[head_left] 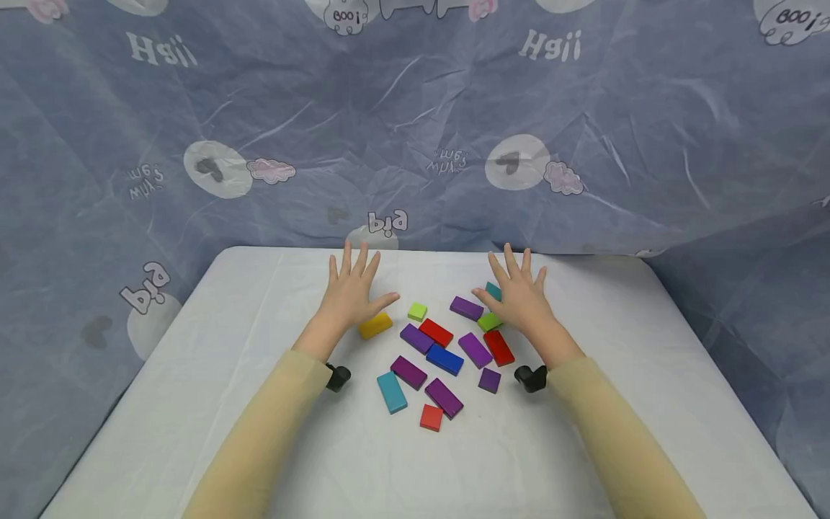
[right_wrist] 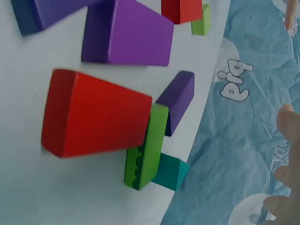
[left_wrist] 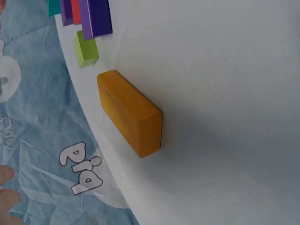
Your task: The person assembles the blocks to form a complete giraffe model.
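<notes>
My left hand point(head_left: 351, 294) is spread with straight fingers over the left of the table, its thumb near a yellow block point(head_left: 375, 326). That block looks orange-yellow in the left wrist view and lies flat below the hand. On the other side my right hand point(head_left: 519, 295) is spread too, overlapping a green block point(head_left: 490, 321) and a teal block point(head_left: 493, 290) in the head view. A red block point(right_wrist: 101, 115) touches the green one in the right wrist view. Neither hand holds anything.
Between the hands lie several scattered blocks: purple point(head_left: 444, 398), blue point(head_left: 444, 359), light blue point(head_left: 392, 392), red point(head_left: 431, 417) and a small lime cube point(head_left: 417, 311). The white table point(head_left: 259, 324) ends at a printed blue-grey cloth point(head_left: 415, 130) behind.
</notes>
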Available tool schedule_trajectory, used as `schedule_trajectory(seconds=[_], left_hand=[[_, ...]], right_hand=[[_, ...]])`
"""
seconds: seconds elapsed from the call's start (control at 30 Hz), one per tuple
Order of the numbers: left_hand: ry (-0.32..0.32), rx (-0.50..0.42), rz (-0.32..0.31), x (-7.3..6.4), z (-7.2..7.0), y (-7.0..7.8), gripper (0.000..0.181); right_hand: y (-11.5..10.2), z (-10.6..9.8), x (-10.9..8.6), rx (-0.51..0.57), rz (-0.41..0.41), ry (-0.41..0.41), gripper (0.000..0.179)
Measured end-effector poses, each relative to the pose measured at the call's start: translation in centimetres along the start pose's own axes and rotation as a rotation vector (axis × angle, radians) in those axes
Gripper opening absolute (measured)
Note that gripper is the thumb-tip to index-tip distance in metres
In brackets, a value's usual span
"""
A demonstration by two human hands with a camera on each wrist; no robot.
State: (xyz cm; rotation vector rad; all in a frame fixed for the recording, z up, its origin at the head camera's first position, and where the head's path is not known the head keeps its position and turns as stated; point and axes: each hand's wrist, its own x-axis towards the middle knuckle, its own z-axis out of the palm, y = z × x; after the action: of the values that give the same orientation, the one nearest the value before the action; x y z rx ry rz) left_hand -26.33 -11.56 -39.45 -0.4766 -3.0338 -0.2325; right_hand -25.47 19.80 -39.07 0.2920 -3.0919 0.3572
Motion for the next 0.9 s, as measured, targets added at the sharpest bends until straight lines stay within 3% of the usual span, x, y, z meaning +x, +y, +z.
schedule_trajectory(seconds=[0.23, 0.57, 0.7, 0.9], left_hand=[[0.001, -0.006, 0.036, -1.4, 0.8, 0.3, 0.091], [0.007, -0.053, 0.177, -4.6, 2.4, 1.1, 0.086], [-0.010, -0.076, 0.244, -5.9, 3.3, 1.5, 0.081], [-0.088, -0.090, 0.301, -7.4, 4.2, 2.2, 0.077]], right_hand=[[-1.7, 1.6, -1.1, 0.003, -0.061, 0.010, 0.083], [-3.9, 4.4, -4.0, 0.012, -0.173, 0.017, 0.081], [-4.8, 5.5, -5.4, 0.009, -0.211, 0.025, 0.080], [-5.7, 6.5, -7.3, 0.013, -0.255, -0.011, 0.072]])
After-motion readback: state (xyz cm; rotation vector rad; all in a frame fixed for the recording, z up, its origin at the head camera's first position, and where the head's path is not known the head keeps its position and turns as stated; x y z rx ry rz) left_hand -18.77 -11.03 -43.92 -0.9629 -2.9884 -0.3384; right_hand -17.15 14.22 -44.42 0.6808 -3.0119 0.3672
